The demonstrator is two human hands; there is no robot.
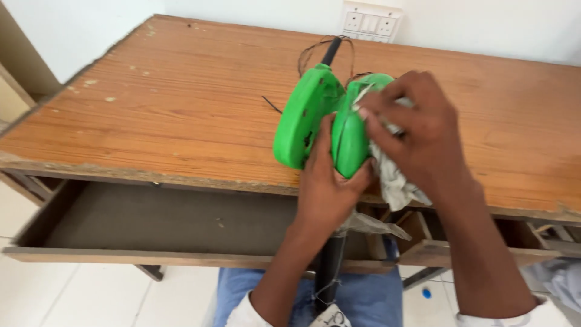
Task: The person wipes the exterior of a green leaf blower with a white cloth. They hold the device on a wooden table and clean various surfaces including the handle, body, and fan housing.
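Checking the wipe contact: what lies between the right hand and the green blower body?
In the head view, a crumpled pale cloth sits between the right hand and the green blower.

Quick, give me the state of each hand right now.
Left hand: closed around the green blower, gripping it from below.
Right hand: closed on a grey cloth, pressing it against the blower.

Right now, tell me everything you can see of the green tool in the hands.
The green tool looks like a small electric blower with a bright green, glossy plastic body in two rounded halves and a dark seam between them. A black tube juts from its far end, with thin dark wires looped beside it. It stands tilted above the front edge of the wooden desk. The left hand clasps it from below; the right hand presses a whitish cloth against its right half.
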